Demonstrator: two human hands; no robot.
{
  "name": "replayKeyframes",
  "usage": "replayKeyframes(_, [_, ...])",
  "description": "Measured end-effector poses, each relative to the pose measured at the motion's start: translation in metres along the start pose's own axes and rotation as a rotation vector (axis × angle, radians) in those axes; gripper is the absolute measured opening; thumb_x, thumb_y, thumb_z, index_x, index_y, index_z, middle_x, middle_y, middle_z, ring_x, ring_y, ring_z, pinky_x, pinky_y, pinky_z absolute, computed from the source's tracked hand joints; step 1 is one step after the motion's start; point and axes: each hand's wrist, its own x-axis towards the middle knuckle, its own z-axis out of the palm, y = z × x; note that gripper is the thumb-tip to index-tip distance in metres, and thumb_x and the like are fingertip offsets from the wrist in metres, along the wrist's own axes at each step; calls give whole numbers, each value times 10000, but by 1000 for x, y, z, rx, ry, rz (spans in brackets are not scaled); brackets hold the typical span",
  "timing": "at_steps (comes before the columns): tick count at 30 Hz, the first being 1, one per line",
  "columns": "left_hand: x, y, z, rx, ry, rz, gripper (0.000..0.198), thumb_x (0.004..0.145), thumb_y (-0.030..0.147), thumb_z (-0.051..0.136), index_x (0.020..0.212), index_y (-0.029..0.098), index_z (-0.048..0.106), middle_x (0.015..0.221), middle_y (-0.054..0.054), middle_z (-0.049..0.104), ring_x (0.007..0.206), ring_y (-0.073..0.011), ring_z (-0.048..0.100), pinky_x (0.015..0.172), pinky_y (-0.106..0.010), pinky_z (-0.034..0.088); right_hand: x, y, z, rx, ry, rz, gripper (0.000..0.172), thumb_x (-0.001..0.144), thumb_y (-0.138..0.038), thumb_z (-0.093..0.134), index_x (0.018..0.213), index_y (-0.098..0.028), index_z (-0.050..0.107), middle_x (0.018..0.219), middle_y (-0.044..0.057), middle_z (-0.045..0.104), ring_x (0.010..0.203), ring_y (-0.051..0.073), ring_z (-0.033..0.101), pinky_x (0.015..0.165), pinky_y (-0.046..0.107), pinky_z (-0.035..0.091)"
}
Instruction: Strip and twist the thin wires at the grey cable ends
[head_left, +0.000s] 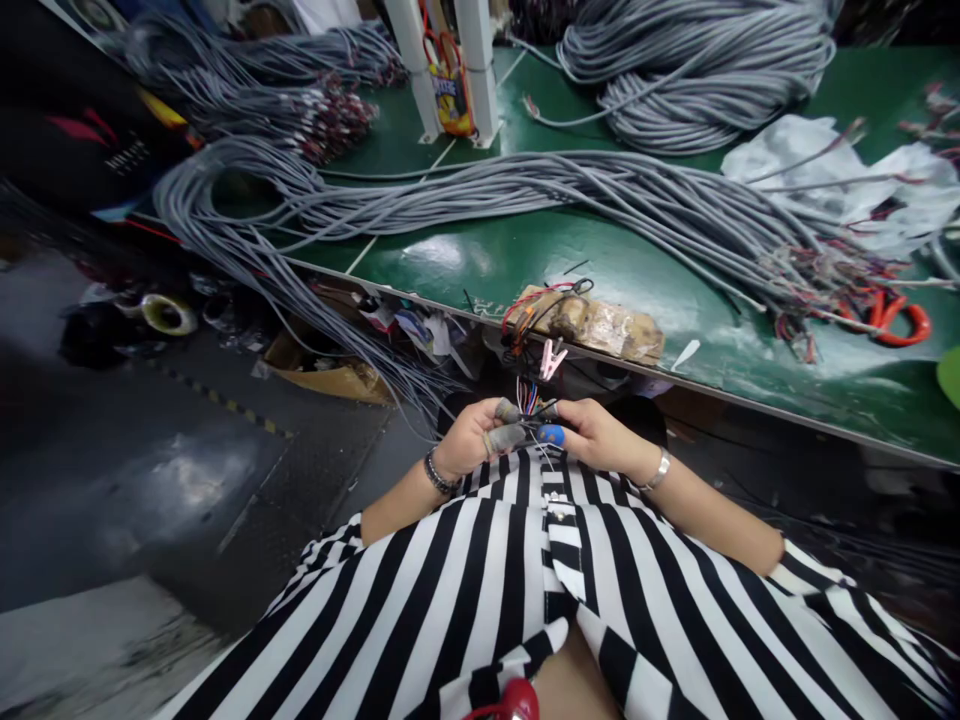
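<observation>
My left hand (pixel 471 437) and my right hand (pixel 596 432) meet close to my chest, just below the front edge of the green bench (pixel 525 250). Both pinch the stripped end of a cable whose thin coloured wires (pixel 529 397) fan upward between the fingertips. Grey finger covers sit on my left thumb and forefinger, and a blue cover is on my right thumb. A dark bracelet circles the left wrist and a silver one the right.
A pink clip (pixel 553 358) and a taped brown block (pixel 600 325) with red and black leads sit at the bench edge above my hands. Long grey cable bundles (pixel 525 190) cross the bench, with a coil (pixel 697 70) behind. Orange-handled scissors (pixel 892 318) lie right.
</observation>
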Motion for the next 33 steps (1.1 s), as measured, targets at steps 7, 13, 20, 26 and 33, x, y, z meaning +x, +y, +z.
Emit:
replayKeyframes(7, [-1, 1, 9, 1, 86, 124, 331, 631, 361, 810, 741, 121, 610, 604, 7, 620, 519, -71, 527, 530, -182, 444, 0, -5, 4, -261, 100, 12, 321, 880, -400, 461, 638, -192, 431, 555, -23, 434, 496, 89, 322, 519, 240, 250])
replayKeyframes(13, [0, 1, 10, 10, 74, 120, 346, 614, 371, 817, 728, 121, 607, 649, -4, 634, 580, -93, 552, 584, -208, 467, -5, -5, 14, -404, 192, 6, 300, 880, -382, 415, 646, -195, 429, 562, 0, 464, 501, 104, 342, 523, 251, 228])
replayKeyframes(20, [4, 0, 15, 108, 141, 107, 344, 641, 388, 789, 676, 127, 569, 590, 31, 568, 534, -68, 490, 530, -185, 418, -8, -2, 24, -515, 294, 65, 312, 871, -382, 438, 628, -189, 466, 560, 15, 486, 511, 115, 368, 538, 268, 230])
replayKeyframes(26, [8, -4, 18, 132, 257, 148, 311, 738, 418, 709, 766, 151, 553, 549, 62, 487, 471, -43, 411, 464, -160, 339, -9, 2, 14, -4, 576, 180, 326, 875, -465, 477, 699, -193, 510, 614, 2, 512, 560, 121, 426, 558, 254, 337])
replayKeyframes(33, [3, -7, 16, 177, 169, 93, 350, 825, 497, 578, 758, 155, 549, 574, 50, 475, 472, -48, 417, 477, -172, 349, -11, -8, 12, 154, 307, 180, 229, 745, -393, 668, 788, -172, 627, 688, 3, 605, 639, 143, 518, 609, 260, 414])
